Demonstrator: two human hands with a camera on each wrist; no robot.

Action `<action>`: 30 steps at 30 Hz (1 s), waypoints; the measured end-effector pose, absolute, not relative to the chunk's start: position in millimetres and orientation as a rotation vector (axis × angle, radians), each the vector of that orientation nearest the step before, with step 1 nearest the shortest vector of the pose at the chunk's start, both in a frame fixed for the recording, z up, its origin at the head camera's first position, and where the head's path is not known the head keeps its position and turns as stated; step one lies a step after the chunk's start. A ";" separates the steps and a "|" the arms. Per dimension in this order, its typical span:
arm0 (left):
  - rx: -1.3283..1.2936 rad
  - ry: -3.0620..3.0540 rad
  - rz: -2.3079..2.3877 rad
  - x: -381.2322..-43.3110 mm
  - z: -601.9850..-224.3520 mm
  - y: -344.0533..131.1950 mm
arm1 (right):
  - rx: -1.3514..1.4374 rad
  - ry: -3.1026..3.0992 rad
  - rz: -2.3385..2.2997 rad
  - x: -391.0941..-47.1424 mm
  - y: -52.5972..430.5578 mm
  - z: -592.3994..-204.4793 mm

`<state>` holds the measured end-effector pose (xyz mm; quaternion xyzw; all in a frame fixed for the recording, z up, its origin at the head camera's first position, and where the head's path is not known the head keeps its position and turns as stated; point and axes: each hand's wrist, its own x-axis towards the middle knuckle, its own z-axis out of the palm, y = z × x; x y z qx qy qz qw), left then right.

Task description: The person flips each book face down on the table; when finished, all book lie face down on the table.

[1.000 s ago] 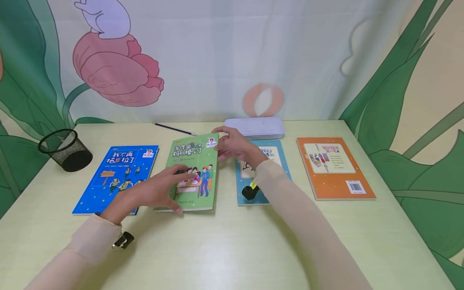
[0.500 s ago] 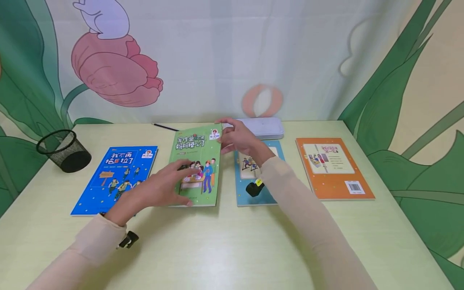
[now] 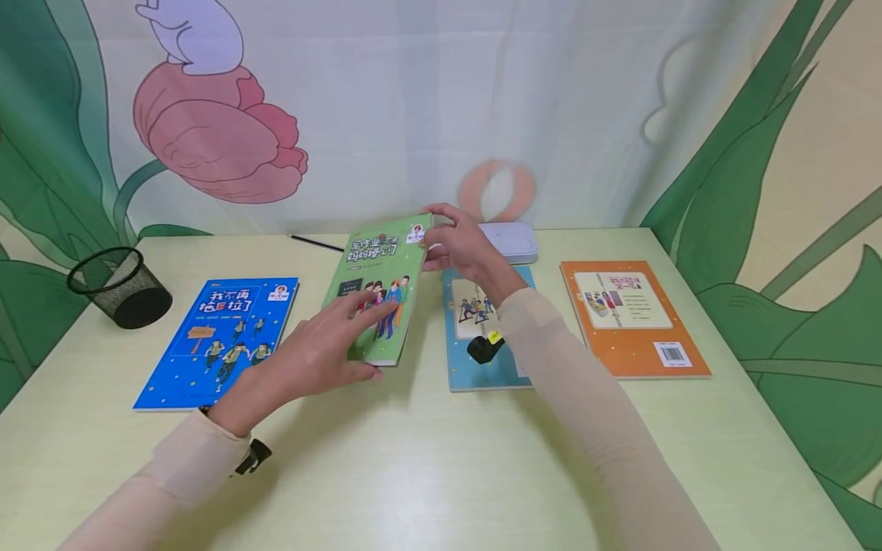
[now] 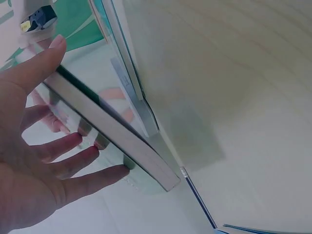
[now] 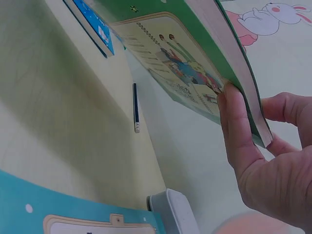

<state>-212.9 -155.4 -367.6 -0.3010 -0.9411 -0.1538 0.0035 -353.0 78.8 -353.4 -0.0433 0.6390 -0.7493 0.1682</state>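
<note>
The green book [image 3: 375, 283] is tilted above the table, its illustrated front cover facing up in the head view. My right hand [image 3: 463, 243] grips its upper right edge; in the right wrist view the fingers [image 5: 236, 122] lie against the back cover with the thumb on the other side. Across the lower left of the front cover lies my left hand [image 3: 324, 348], fingertips [image 4: 122, 171] touching it and thumb [image 4: 51, 53] at the lower edge. A blue book [image 3: 217, 344] lies left of the hands, and a light-blue book [image 3: 475, 367] is partly under the right wrist.
An orange book [image 3: 654, 352] lies at the right. A black mesh pen holder [image 3: 138, 295] leans over at the back left. Near the table's back edge are a pencil [image 3: 313, 242] and a pale pencil case [image 3: 517, 241]. A printed curtain [image 3: 386, 115] hangs behind.
The green book has risen off the table and moved back and slightly right, with both hands moving along. The other books have stayed in place.
</note>
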 end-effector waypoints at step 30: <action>-1.009 -2.774 -0.675 -220.5 -361.1 -151.5 | -0.062 2.120 -2.026 -343.5 74.6 -319.5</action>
